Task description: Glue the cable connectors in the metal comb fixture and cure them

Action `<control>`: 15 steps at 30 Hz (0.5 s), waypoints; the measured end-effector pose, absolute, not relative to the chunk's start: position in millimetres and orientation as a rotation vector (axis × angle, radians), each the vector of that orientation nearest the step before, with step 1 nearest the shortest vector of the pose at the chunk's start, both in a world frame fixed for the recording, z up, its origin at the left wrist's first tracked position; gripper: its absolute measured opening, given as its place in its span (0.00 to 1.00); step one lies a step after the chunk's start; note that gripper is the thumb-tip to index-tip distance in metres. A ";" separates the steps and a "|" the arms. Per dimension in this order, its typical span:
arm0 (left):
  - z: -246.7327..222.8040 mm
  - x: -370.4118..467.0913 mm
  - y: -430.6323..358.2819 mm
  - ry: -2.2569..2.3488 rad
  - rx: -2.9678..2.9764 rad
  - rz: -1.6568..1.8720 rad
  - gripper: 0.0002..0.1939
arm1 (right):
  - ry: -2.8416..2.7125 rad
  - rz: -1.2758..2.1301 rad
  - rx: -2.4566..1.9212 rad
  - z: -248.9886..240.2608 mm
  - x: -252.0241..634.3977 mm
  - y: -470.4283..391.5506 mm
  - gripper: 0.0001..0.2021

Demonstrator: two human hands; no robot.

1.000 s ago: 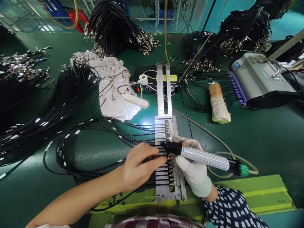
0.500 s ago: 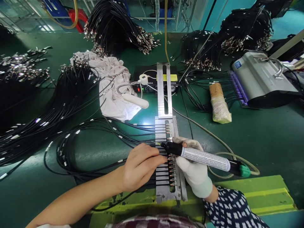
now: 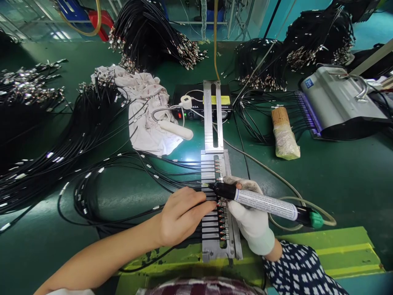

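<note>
A slotted metal fixture [image 3: 211, 250] lies upright in front of me, with black cables [image 3: 184, 164] laid across its slots and small metal connectors [image 3: 223, 229] along its right side. My bare left hand [image 3: 184, 213] reaches over its middle, thumb and finger closed at a cable connector there; the fingertips partly hide it. In my right hand [image 3: 251, 221], which wears a white glove, is a dispensing syringe [image 3: 267, 204] with a black front, a labelled barrel and a green end joined to a hose. Its thin tip points left over the slots, just above my left fingers.
Behind the fixture sit a black dispenser controller [image 3: 179, 92] and a white stick-like lamp or tool [image 3: 176, 130] near a crumpled cloth [image 3: 147, 131]. Cable bundles [image 3: 147, 32] lie left and back. At right are a wrapped brush-like block [image 3: 285, 139] and a silver curing-type machine [image 3: 340, 98].
Both hands and the syringe stay at nearly the same spot over the fixture. The whole view has shifted only very slightly.
</note>
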State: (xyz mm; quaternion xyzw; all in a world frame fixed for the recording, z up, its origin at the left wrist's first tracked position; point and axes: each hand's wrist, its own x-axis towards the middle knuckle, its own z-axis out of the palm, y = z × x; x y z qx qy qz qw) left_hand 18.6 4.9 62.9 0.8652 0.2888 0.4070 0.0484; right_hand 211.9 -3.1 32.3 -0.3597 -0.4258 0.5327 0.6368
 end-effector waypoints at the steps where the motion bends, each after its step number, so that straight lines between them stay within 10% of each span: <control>1: 62.4 18.7 4.4 0.886 2.643 1.242 0.10 | -0.968 1.219 -0.821 32.5 211.9 -3.0 0.13; 15: 46.6 18.4 7.4 0.936 2.428 1.215 0.14 | -0.997 1.107 -0.870 29.0 214.9 1.3 0.14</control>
